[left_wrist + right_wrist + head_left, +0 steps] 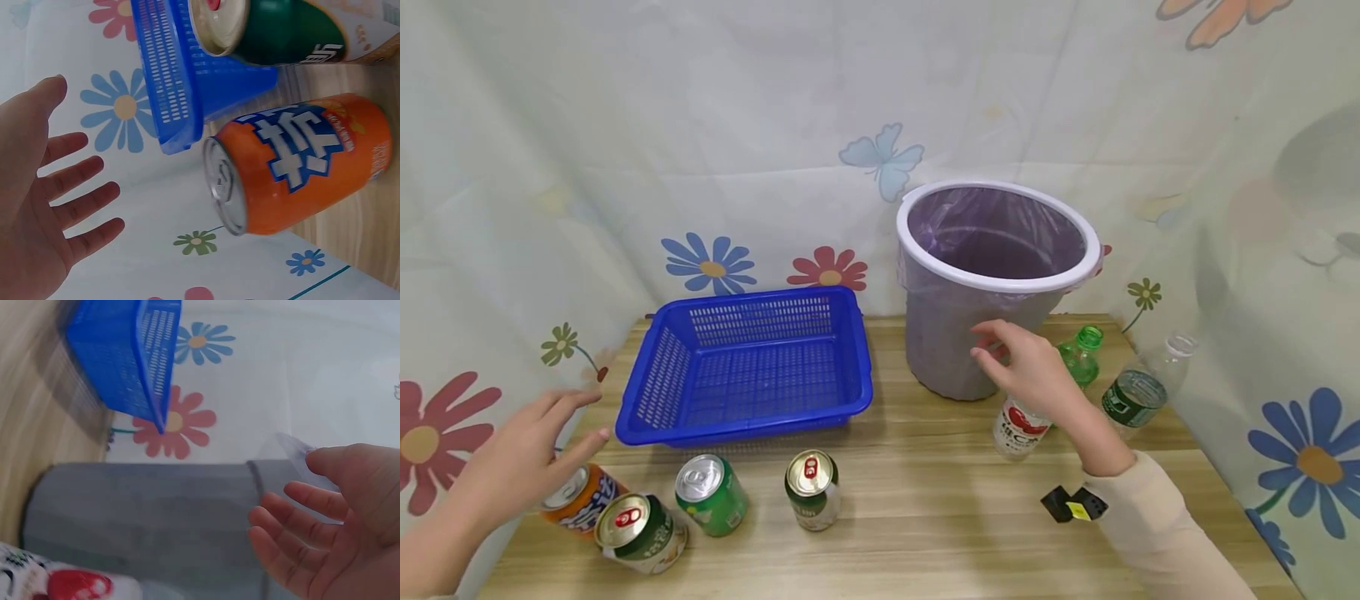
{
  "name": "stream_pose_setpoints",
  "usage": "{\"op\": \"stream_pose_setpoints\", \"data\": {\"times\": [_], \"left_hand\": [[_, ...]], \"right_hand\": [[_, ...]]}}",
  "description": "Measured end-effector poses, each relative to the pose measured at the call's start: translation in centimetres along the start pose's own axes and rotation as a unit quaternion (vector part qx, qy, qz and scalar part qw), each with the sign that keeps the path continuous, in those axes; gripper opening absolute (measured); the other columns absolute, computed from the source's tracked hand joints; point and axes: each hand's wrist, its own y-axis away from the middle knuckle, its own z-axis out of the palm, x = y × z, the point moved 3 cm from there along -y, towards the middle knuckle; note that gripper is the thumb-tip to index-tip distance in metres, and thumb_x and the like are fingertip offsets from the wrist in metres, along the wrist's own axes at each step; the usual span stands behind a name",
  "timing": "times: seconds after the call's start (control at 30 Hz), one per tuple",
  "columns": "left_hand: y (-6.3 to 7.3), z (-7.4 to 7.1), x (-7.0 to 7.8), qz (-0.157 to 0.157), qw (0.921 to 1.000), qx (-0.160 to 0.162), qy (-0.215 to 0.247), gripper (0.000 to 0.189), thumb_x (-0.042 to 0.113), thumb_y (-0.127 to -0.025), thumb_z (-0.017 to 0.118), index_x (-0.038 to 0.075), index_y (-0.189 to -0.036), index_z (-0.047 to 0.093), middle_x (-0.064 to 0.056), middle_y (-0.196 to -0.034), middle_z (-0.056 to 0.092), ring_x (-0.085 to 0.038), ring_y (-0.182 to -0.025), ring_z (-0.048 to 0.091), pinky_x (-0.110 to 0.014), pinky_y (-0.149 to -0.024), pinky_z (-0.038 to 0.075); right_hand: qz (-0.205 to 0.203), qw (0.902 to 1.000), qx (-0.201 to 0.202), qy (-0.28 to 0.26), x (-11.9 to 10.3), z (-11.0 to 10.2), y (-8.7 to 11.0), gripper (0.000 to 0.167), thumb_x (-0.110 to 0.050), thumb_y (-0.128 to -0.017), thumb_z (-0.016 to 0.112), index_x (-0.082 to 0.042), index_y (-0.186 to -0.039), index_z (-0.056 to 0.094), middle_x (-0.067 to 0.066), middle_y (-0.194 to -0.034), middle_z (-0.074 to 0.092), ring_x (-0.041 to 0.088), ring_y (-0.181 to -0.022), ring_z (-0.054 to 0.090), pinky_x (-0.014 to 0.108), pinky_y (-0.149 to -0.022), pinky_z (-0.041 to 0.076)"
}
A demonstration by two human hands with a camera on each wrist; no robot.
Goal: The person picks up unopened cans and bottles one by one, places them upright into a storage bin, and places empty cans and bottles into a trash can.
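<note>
At the left, my left hand (523, 454) hovers above an orange soda can (587, 500), fingers spread and holding nothing; the left wrist view shows a gap between hand and can. Beside that can stand a green-and-white can (643, 533), a green can (711, 496) and another green-and-white can (814, 492). My right hand (1022, 362) is in the air before the grey bin, its fingers loosely bent and nothing in them. Below it stands a white-labelled bottle (1018, 429), partly covered by the hand. A green bottle (1081, 354) and a clear bottle (1146, 387) stand to its right.
A blue plastic basket (745, 425) sits at the back left of the wooden table (910, 533). The grey bin (940, 333), lined with a thin bag, stands at the back right. A flowered curtain (760, 108) hangs behind and at both sides.
</note>
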Motion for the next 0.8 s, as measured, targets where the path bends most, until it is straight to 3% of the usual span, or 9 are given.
{"op": "stream_pose_setpoints", "data": {"times": [0.2,0.5,0.8], "left_hand": [[0.8,1.0,-0.1,0.012,0.9997,0.02,0.001,0.052,0.035,-0.084,0.065,-0.003,-0.118,0.053,-0.026,-0.114,0.052,-0.046,-0.097,0.051,-0.06,-0.072,0.044],[2.0,2.0,-0.9,-0.021,0.9997,-0.009,0.0,0.059,0.042,-0.083,0.064,-0.002,-0.121,0.052,-0.028,-0.111,0.053,-0.049,-0.094,0.053,-0.061,-0.068,0.045],[3.1,2.9,-1.5,-0.021,0.9998,-0.003,-0.006,0.06,0.041,-0.078,0.071,0.0,-0.118,0.053,-0.027,-0.11,0.056,-0.051,-0.094,0.053,-0.063,-0.069,0.045]], "right_hand": [[0.004,0.9999,-0.007,-0.012,-0.1,2.1,-0.4,0.031,-0.018,-0.089,0.06,-0.003,-0.116,0.058,0.008,-0.098,0.066,0.021,-0.083,0.065,0.038,-0.071,0.054],[0.016,0.9988,-0.023,-0.04,0.2,4.8,-1.3,0.031,-0.02,-0.089,0.06,-0.006,-0.117,0.058,0.008,-0.097,0.068,0.021,-0.083,0.065,0.036,-0.072,0.054],[0.024,0.9982,-0.028,-0.048,0.2,6.6,-2.4,0.034,-0.023,-0.089,0.059,-0.005,-0.118,0.058,0.008,-0.098,0.068,0.021,-0.081,0.065,0.038,-0.072,0.053]]}}
